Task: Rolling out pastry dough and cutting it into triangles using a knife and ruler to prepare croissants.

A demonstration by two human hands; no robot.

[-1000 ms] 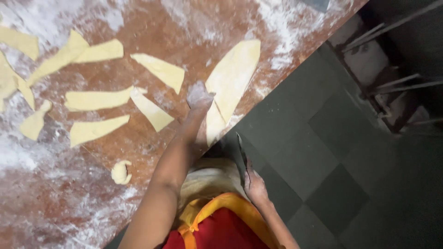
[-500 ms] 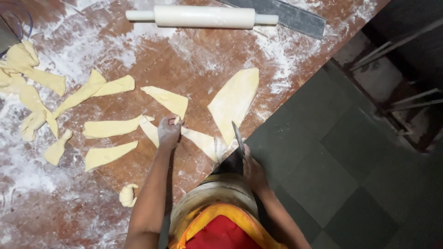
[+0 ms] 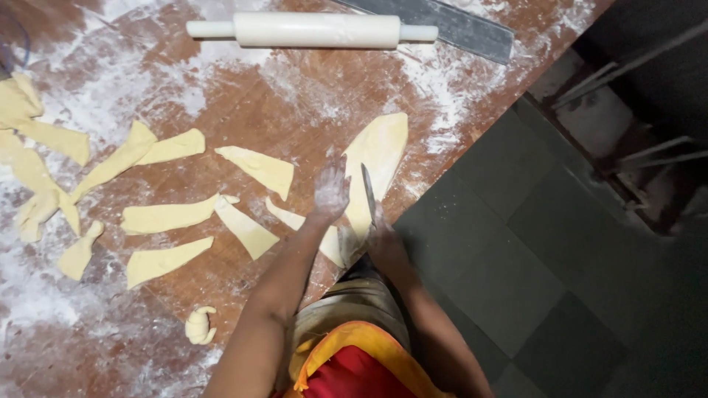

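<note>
The counter (image 3: 346,88) is reddish-brown wood, dusted unevenly with white flour — thick along the left edge and near the top, thin in the middle where the grain shows through. Its right edge runs on a slant from the upper right down toward the person's body.

A large dough sheet (image 3: 380,158) lies near that edge. The left hand (image 3: 330,193), floury, rests flat with fingers spread on the sheet's left side, holding nothing. The right hand (image 3: 385,239) is closed around the handle of a knife (image 3: 368,193), whose blade stands on the sheet just right of the left hand.

Cut dough triangles (image 3: 258,168) lie scattered to the left, well apart from one another, and a heap of strips (image 3: 37,158) sits at the far left. A small rolled piece (image 3: 200,326) lies alone near the lower edge, beside the left forearm.

At the top a white rolling pin (image 3: 310,30) lies across the counter, and a grey metal bar (image 3: 457,26) lies just beyond it, angled toward the right corner.

Past the counter's edge the floor (image 3: 560,243) is dark tile — dim, greenish-grey squares. A dark metal frame (image 3: 627,147) stands at the upper right, its details lost in shadow.
</note>
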